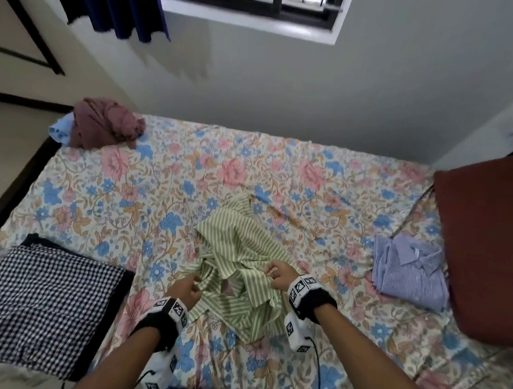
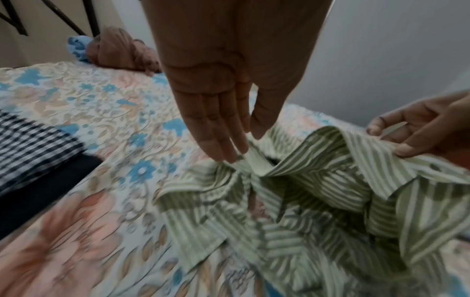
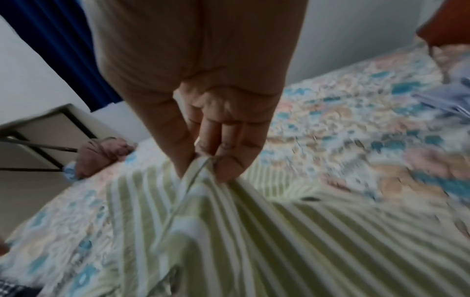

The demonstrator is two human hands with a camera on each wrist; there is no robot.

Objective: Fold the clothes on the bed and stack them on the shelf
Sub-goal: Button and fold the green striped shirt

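Observation:
A crumpled green-and-white striped shirt [image 1: 239, 253] lies on the floral bed sheet [image 1: 166, 176] in front of me. My left hand [image 1: 194, 282] pinches an edge of it on the left; the left wrist view shows the fabric [image 2: 318, 180] caught between thumb and nearly straight fingers of the left hand [image 2: 245, 144]. My right hand [image 1: 270, 272] grips a raised fold on the right, with thumb and fingers of the right hand [image 3: 203, 166] closed on the cloth [image 3: 254, 231]. The right hand [image 2: 419, 136] also shows at the edge of the left wrist view.
A folded black-and-white checked cloth [image 1: 41, 304] lies on the near left of the bed. A folded blue striped shirt [image 1: 410, 267] sits at the right beside a dark red pillow [image 1: 486, 244]. A maroon heap of clothes [image 1: 103, 124] and a light blue item [image 1: 59, 129] lie at the far left corner.

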